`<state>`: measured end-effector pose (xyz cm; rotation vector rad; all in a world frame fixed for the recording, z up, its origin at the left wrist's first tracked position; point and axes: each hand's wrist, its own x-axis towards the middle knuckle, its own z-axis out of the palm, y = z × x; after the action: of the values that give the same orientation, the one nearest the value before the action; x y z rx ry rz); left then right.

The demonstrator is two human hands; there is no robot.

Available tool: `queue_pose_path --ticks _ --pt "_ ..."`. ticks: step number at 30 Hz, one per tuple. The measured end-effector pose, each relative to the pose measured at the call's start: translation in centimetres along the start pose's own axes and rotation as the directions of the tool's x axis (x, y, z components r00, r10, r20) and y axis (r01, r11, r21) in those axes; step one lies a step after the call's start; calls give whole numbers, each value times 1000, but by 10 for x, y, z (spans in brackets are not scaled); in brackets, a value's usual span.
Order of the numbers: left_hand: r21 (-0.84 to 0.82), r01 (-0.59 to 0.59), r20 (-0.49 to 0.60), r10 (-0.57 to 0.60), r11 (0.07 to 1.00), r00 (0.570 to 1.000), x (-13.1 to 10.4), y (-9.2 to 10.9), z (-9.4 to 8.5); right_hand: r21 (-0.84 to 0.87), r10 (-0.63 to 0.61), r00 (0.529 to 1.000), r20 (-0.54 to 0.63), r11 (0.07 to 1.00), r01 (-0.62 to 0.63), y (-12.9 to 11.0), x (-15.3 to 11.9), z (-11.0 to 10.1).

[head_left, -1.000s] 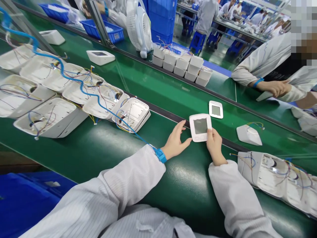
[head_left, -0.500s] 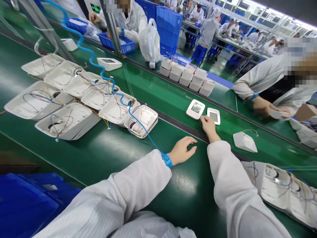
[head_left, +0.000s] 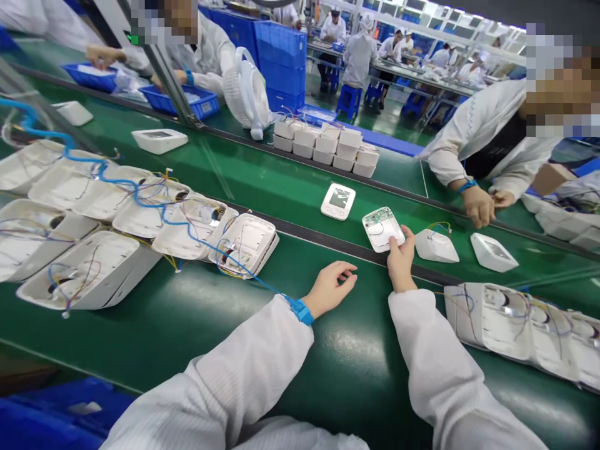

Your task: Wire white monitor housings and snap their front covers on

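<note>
right hand [head_left: 401, 259]: panel [head_left: 380, 235] | white, squarish, rounded corners | green board [head_left: 377, 218] inside

From back here I've got my left hand [head_left: 330, 289] hovering, fingers loosely curled, thumb apart below them, the left arm [head_left: 253, 350] slanting in forward and rightward. And on the other side, my right arm [head_left: 435, 369] reaches farther forward, my right hand [head_left: 402, 259] pinching between thumb and fingers!
</note>
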<state>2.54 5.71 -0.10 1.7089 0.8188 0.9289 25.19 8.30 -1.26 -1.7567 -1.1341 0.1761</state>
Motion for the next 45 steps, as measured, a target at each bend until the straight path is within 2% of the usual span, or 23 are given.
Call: queue_pose_path --ticks 1,2,4,6,8,9,11,13,14,17,22,27,32,34,36,39,42,45 --pt "-30 24 3 -24 999 1000 0 0 0 167 44 999 11 985 -45 -2 -15 -4" --pt "-61 35 13 -34 998 999 1 -1 -1 343 68 994 88 935 -95 -5 -31 -6" --pt "-126 41 41 -37 991 999 0 -5 0 507 35 965 261 845 -168 -14 -65 -11" --pt "-242 102 80 -85 965 993 -2 -9 1 474 -44 901 432 861 -185 -24 -89 -14" --pt "-433 238 123 -204 870 971 -5 -10 2 380 -82 872 484 916 -125 -29 -95 -18" --pt "-537 300 155 -257 789 954 -7 -10 3 337 -80 890 450 938 -86 -28 -89 -21" --pt "-686 357 210 -298 634 931 -11 -6 4 304 -41 956 289 951 -51 -17 -65 -28" --pt "-746 360 235 -285 560 929 -14 -2 3 282 38 995 91 957 -62 1 -32 -35" --pt "-753 365 242 -285 547 927 -15 1 3 225 90 996 18 970 -92 10 -17 -38" --pt "-751 399 242 -342 526 908 -16 3 3 30 229 974 -5 973 -228 30 11 -40" --pt "-767 396 189 -413 504 891 -12 3 5 11 284 959 -18 959 -284 34 11 -31" --pt "-765 319 86 -403 559 911 -6 4 2 40 315 948 -37 949 -313 34 11 -33" --pt "-722 244 3 -350 648 937 -7 -1 -1 103 243 969 -45 966 -237 27 -3 -41" --pt "-696 164 -78 -301 699 950 -8 -6 -3 123 198 980 -24 973 -193 21 -20 -47" --pt "-636 33 -213 -217 771 953 -9 -11 -6 123 138 990 22 983 -139 14 -41 -56" --pt "-490 -147 -378 -58 859 924 -11 -15 -9 121 28 989 146 992 -46 6 -72 -71" --pt "-451 -174 -368 -5 875 930 -17 -13 -7 149 -69 956 286 989 27 2 -90 -83" --pt "-544 -108 -240 -31 832 970 -26 -5 2 176 -114 929 351 983 54 2 -96 -92"
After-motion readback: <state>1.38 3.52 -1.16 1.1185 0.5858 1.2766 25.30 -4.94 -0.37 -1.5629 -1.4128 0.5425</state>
